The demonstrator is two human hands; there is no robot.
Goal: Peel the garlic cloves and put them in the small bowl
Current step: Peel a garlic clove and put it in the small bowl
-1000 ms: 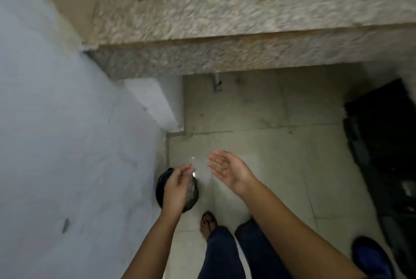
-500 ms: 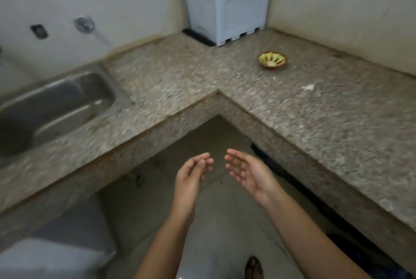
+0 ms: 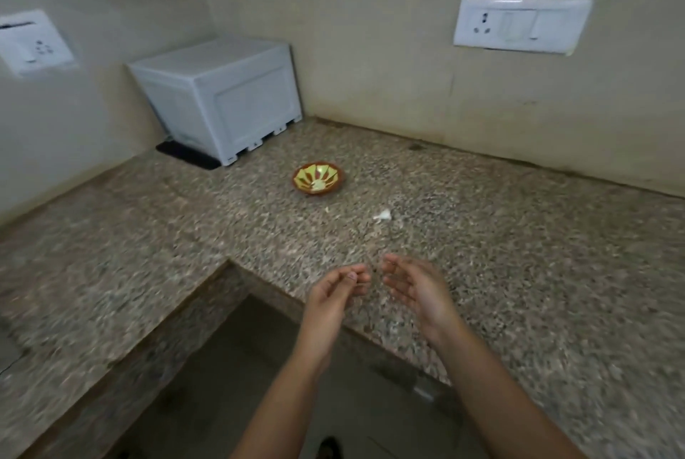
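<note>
A small brown bowl with a yellow-green pattern stands on the granite counter, with pale peeled garlic in its bottom. A white garlic piece lies on the counter to the bowl's right, nearer me, and a tiny white scrap lies beside it. My left hand hovers over the counter's front edge with loosely curled fingers and holds nothing visible. My right hand is next to it, palm turned inward, fingers relaxed and empty. Both hands are well short of the bowl.
A white box-shaped appliance sits in the counter's back corner on a dark mat. Switch plates are on the walls. The L-shaped counter wraps left; floor and my foot show below the edge.
My view swung up from the floor and a dark bin to the counter corner. Both hands rose with it and now hover empty over the counter edge, closer to the bowl.
</note>
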